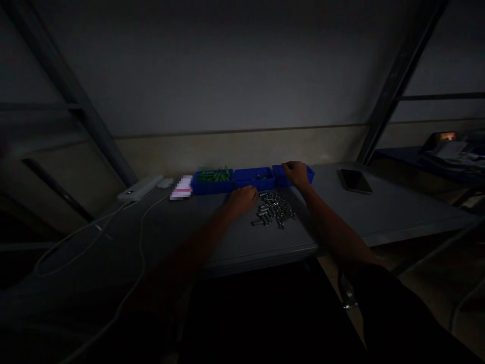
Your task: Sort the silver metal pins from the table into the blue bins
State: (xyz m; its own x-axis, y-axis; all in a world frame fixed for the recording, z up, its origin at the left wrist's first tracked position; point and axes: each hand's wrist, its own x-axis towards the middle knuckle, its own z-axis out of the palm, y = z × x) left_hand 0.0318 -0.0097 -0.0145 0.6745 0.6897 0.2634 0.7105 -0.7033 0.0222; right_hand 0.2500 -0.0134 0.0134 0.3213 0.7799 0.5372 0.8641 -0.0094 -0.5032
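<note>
A loose pile of small shiny metal parts, some like short cylinders or bolts, lies on the grey table. My left hand rests at the pile's left edge with its fingers curled together; whatever they may hold is hidden. Over the right blue bin hovers my right hand, fingers bent inward, and I cannot make out what is in them. The middle blue bin has a few small metal pieces in it. Green thin items fill the left blue bin.
A dark phone lies to the right on the table. On the left are a white power strip, its trailing cable and a blurred pink-and-white card. Behind the bins stands a wall between metal posts.
</note>
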